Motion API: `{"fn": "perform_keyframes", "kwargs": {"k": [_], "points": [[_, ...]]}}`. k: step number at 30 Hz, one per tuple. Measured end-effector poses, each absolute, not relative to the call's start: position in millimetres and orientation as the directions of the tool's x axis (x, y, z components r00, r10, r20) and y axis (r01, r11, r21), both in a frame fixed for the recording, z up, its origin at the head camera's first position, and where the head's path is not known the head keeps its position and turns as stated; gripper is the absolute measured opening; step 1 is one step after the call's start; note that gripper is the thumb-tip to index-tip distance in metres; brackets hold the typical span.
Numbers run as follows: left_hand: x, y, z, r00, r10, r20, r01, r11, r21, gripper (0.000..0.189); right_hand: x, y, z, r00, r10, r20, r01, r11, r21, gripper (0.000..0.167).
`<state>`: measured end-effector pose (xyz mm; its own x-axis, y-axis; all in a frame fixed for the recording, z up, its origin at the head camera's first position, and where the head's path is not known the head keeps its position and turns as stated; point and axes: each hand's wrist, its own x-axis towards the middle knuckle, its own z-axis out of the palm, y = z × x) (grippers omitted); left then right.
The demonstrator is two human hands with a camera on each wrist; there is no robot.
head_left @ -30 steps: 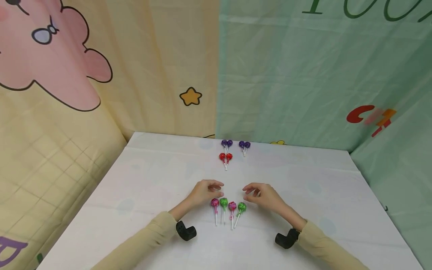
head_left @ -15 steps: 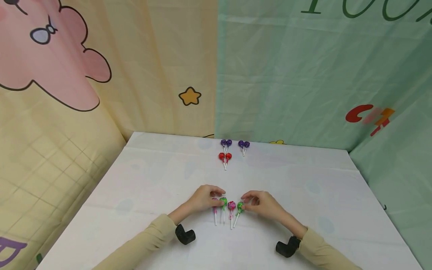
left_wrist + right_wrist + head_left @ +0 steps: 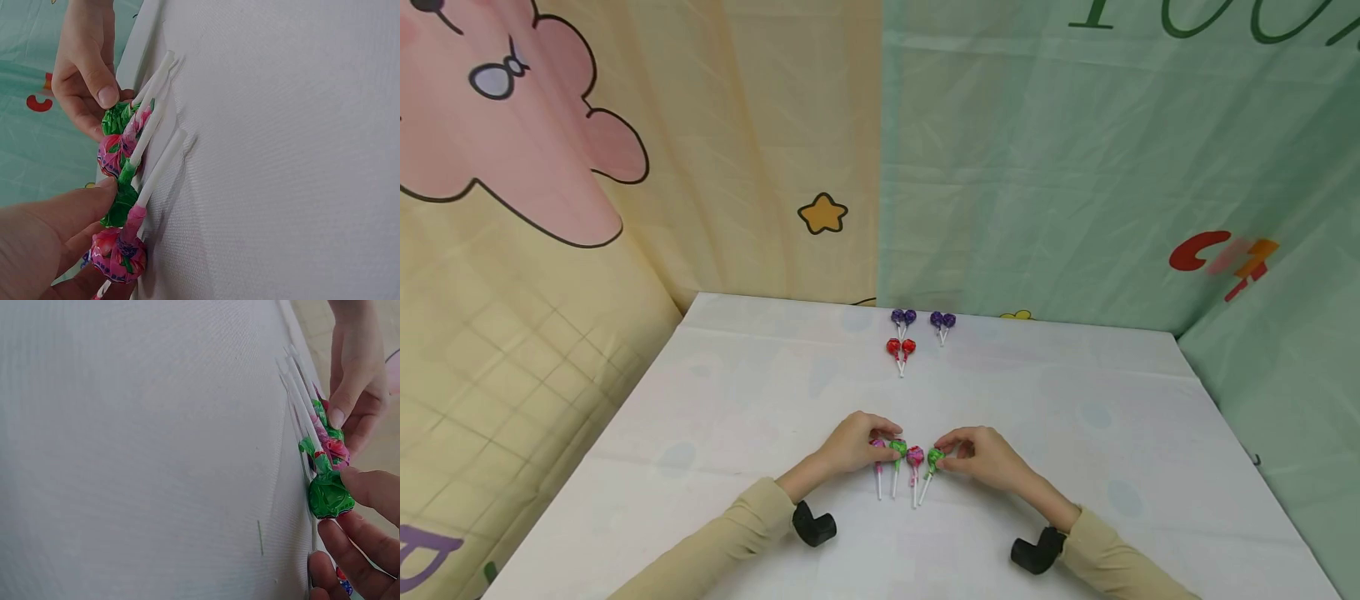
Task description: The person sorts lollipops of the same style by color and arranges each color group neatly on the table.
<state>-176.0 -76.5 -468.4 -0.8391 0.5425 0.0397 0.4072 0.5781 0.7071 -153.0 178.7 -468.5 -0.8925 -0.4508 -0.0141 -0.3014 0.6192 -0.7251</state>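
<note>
Four-in-a-row is not counted here; several wrapped lollipops lie side by side near the table's middle, sticks toward me. My left hand (image 3: pixel 853 442) pinches the inner green lollipop (image 3: pixel 120 206) by its head, its thumb on the wrapper. Under that hand's fingers lies a pink lollipop (image 3: pixel 119 255), partly covered in the head view. My right hand (image 3: pixel 988 457) pinches the outer green lollipop (image 3: pixel 330 494) between thumb and fingers. Between the two hands a second pink lollipop (image 3: pixel 914 456) lies untouched.
Toward the back of the white table (image 3: pixel 760 375) lie two red lollipops (image 3: pixel 900 347). Behind them are a purple pair (image 3: pixel 903 317) and another purple pair (image 3: pixel 942 320) to the right. Printed curtains (image 3: pixel 1030 167) hang along the back and sides.
Both hands have come down and closer to the row, from hovering beside it to pinching the green lollipops. The inner green one has shifted very slightly.
</note>
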Motion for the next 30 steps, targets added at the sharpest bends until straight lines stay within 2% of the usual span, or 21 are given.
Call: {"fn": "perform_keyframes", "kwargs": {"k": [18, 30], "points": [[-173.5, -74.7, -466.6, -0.837, 0.545, 0.036, 0.396, 0.56, 0.727, 0.031, -151.3, 177.4, -470.2, -0.89, -0.456, -0.02, -0.298, 0.613, -0.732, 0.031], [-174.9, -73.6, -468.4, -0.837, 0.546, 0.049, 0.411, 0.567, 0.714, 0.026, -151.6, 178.6, -469.8, -0.889, -0.458, -0.016, -0.307, 0.619, -0.723, 0.029]]}}
